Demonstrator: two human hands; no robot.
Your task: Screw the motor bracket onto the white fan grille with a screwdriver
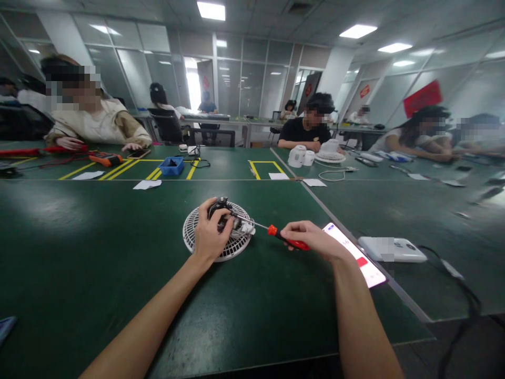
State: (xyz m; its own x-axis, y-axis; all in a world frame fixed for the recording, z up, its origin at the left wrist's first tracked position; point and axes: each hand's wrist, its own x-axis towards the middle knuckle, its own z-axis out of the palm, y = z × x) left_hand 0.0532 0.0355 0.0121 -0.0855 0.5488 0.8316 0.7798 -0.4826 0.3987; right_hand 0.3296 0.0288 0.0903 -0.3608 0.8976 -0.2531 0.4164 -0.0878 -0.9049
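Observation:
A round white fan grille [229,255] lies on the green table, with a dark motor assembly [223,204] on top of it. My left hand [212,231] grips the motor assembly from the left, fingers curved over it. In my right hand [305,238] is a red and black screwdriver [273,230], its handle held between thumb and fingers. The screwdriver's shaft points left, and its tip meets the motor assembly near my left fingers; the exact contact spot is too small to tell. A small white part [248,229] sits at the grille's right side.
A lit phone [355,255] lies beside my right wrist, and a white power bank [392,249] with a cable is farther right. A blue bin [171,166] and paper slips stand beyond the grille. Other people sit across the table.

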